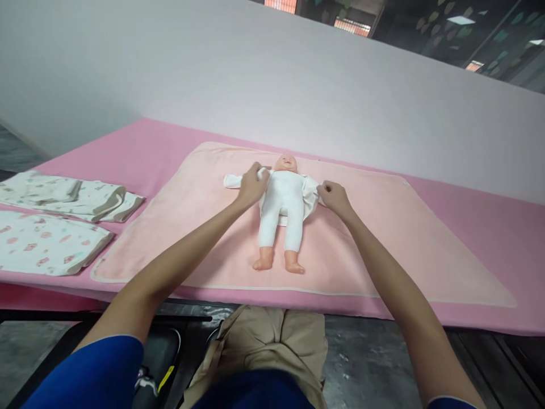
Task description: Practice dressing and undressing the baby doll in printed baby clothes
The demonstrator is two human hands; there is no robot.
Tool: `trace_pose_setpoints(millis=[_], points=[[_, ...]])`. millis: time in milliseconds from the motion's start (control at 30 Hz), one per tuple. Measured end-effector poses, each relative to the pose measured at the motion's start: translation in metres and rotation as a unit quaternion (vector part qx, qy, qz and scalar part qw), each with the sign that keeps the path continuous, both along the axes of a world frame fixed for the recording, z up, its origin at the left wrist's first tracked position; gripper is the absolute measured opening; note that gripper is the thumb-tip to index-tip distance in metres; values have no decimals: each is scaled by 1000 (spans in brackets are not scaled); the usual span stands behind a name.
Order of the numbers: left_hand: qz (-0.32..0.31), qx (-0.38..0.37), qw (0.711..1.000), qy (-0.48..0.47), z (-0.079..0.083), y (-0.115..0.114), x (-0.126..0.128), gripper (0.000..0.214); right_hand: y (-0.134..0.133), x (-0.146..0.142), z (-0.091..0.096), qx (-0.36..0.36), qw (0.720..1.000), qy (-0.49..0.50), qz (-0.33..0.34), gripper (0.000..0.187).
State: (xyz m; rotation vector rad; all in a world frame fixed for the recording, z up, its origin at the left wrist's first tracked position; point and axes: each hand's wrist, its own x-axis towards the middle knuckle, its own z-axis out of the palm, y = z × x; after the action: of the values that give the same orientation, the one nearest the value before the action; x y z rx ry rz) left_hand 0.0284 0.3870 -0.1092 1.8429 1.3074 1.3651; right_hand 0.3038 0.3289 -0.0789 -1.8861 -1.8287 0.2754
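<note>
By the left hand (252, 186) and the right hand (335, 197), both closed, opposite edges of the white cloth garment (310, 192) are being pinched. Between them the plastic baby doll (283, 210) is lying on the pale pink towel (383, 238), head pointing away, equally near both.

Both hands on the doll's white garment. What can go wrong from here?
1. Left hand and right hand are at opposite sides of the white garment; an uneven tug could roll the doll sideways.
2. The pink towel lies spread under it, so pulling may bunch it.
</note>
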Motion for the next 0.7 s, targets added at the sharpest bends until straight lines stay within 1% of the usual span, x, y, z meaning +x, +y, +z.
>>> trace_pose_setpoints(millis=[33, 67, 100, 133, 167, 200, 233, 300, 333, 367, 400, 467, 533, 567, 633, 700], points=[[-42, 48, 998, 20, 5, -4, 12, 17, 1, -13, 4, 56, 997, -6, 44, 25], [-92, 91, 990, 52, 7, -8, 21, 22, -1, -25, 4, 106, 989, -22, 102, 25], [-143, 125, 978, 88, 6, -14, 25, 25, -4, -33, 1, 141, 975, -43, 164, 24], [-183, 147, 964, 121, 1, -19, 24, 28, -10, -38, -6, 160, 961, -63, 217, 23], [-209, 155, 954, 149, -7, -24, 18, 29, -18, -39, -16, 165, 951, -71, 250, 21], [-218, 154, 949, 169, -18, -28, 7, 31, -27, -37, -28, 167, 950, -63, 258, 17], [-211, 145, 950, 179, -30, -32, -8, 37, -36, -31, -41, 169, 955, -36, 241, 18], [-176, 123, 960, 178, -54, -38, -38, 55, -53, -18, -67, 157, 970, 50, 177, 34], [-161, 111, 965, 176, -63, -41, -50, 61, -58, -12, -78, 139, 975, 92, 147, 42], [-152, 98, 967, 180, -71, -43, -59, 61, -62, -9, -87, 113, 977, 128, 129, 47], [-146, 88, 967, 190, -75, -45, -64, 56, -64, -7, -92, 85, 977, 152, 121, 48], [-136, 90, 960, 227, -78, -49, -65, 36, -63, -9, -96, 51, 978, 156, 130, 37], [-113, 131, 946, 274, -76, -51, -60, 13, -59, -11, -93, 68, 981, 96, 157, 24], [-104, 160, 936, 297, -74, -52, -59, 6, -58, -10, -91, 89, 979, 51, 179, 20], [-118, 211, 910, 338, -70, -54, -63, 8, -59, -2, -87, 126, 962, -35, 240, 19], [-170, 232, 887, 361, -65, -54, -72, 9, -64, 10, -85, 142, 937, -80, 307, 20]])
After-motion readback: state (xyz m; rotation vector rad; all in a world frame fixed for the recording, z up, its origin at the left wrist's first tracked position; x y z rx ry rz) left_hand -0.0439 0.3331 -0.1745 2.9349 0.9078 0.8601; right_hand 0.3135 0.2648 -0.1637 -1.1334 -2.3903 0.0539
